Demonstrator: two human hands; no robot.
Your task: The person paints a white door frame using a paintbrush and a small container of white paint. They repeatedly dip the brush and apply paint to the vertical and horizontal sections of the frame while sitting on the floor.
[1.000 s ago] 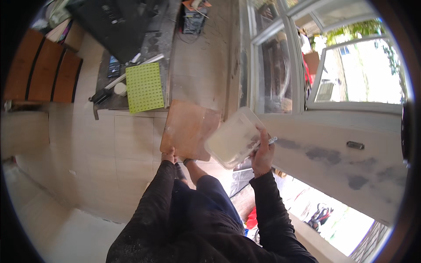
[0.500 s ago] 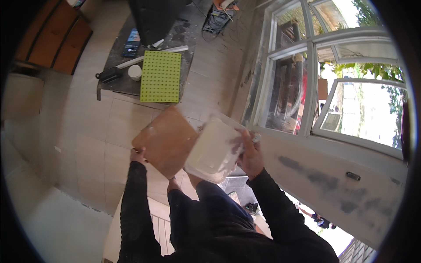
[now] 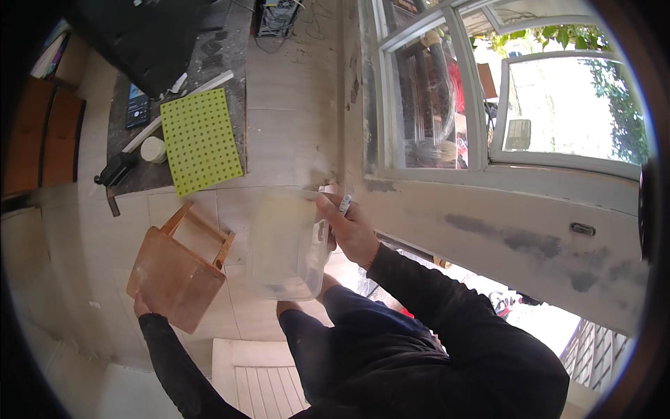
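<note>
A small wooden stool (image 3: 176, 274) is tilted at the left, its seat toward me and its legs pointing away. My left hand (image 3: 142, 304) grips the near left edge of the seat, with most of its fingers hidden beneath. In front of my legs, my right hand (image 3: 352, 229) holds a translucent plastic container (image 3: 285, 248) by its right side. A small pale cylinder (image 3: 345, 204) with printing sticks out by the fingers of that hand. Whether the container has anything in it is hard to tell through the cloudy plastic.
Ahead stands a dark, dusty table (image 3: 227, 66) with a green perforated sheet (image 3: 202, 140), a white round tub (image 3: 153, 149), a black object (image 3: 118, 168) and a phone (image 3: 137, 106). A white-framed window (image 3: 481, 170) and its wall bound the right side. Cables lie beyond the table.
My left hand has carried the stool left and downward, so its legs now show. The container in my right hand has shifted left and turned more upright. The view has moved to the right.
</note>
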